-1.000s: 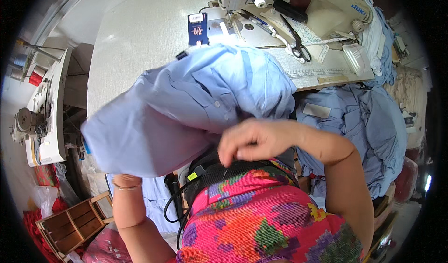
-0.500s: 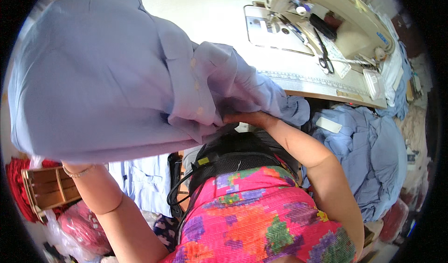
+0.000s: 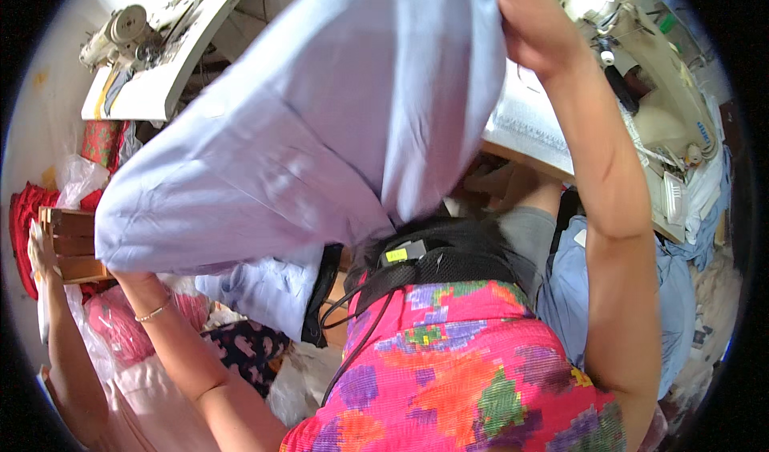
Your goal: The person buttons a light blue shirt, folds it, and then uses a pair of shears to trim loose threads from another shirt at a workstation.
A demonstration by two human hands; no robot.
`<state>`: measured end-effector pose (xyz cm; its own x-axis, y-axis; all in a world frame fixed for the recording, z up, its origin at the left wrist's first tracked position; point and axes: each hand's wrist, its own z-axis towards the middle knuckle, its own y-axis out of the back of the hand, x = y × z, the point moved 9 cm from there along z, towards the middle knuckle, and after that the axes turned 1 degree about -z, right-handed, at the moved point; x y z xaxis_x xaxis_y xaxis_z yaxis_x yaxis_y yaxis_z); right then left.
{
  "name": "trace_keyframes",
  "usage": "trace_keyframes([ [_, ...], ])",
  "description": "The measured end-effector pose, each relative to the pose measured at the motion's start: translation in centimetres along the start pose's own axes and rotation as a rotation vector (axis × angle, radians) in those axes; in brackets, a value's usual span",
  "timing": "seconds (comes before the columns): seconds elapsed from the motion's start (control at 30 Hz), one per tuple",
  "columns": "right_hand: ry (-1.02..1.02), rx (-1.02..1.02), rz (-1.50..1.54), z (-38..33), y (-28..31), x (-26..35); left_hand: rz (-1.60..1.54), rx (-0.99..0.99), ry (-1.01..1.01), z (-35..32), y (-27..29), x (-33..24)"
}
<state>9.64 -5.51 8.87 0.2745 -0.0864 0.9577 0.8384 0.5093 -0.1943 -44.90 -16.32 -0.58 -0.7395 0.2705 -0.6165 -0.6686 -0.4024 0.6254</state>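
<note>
A light blue shirt (image 3: 312, 123) is spread in the air between my two arms, smeared a little by motion. My right hand (image 3: 535, 27) is raised high at the top edge, closed on the shirt's upper right side; its fingertips are cut off or behind the cloth. Low on the left, my left hand (image 3: 138, 280), a bracelet at its wrist, is at the shirt's lower left corner. Cloth covers most of its fingers, but the fabric is drawn taut from there. The shirt's lower middle hangs close to my waist.
A sewing machine (image 3: 665, 91) stands on the table (image 3: 529, 135) at right; another machine (image 3: 120, 39) is far left. Blue garments (image 3: 625, 292) are heaped at my right. Another person's arm (image 3: 68, 356) reaches in beside a wooden crate (image 3: 76, 244). Folded blue cloth (image 3: 272, 292) lies below the shirt.
My right hand has risen from near my waist to the top right, lifting the shirt's side. The left hand stays low. My view has shifted left, and another person's arm has appeared.
</note>
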Motion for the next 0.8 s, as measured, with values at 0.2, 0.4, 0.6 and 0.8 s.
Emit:
trace_keyframes([
  [0.2,-0.176,0.222,0.119,8.7,-5.8,-8.2,-0.510,-0.295,0.297,-8.5,4.0,4.1],
  [0.4,0.022,0.468,0.279,13.4,-14.9,-9.5,-0.588,-0.412,0.167,-8.7,6.5,-1.3],
  [0.6,-0.006,0.480,-0.074,9.3,-19.2,-11.6,-0.809,-0.427,0.308,-14.0,4.0,-1.4],
  [0.8,-0.622,0.445,-0.172,1.6,-12.5,-31.2,-1.262,-0.484,0.743,-27.0,-4.1,2.8],
])
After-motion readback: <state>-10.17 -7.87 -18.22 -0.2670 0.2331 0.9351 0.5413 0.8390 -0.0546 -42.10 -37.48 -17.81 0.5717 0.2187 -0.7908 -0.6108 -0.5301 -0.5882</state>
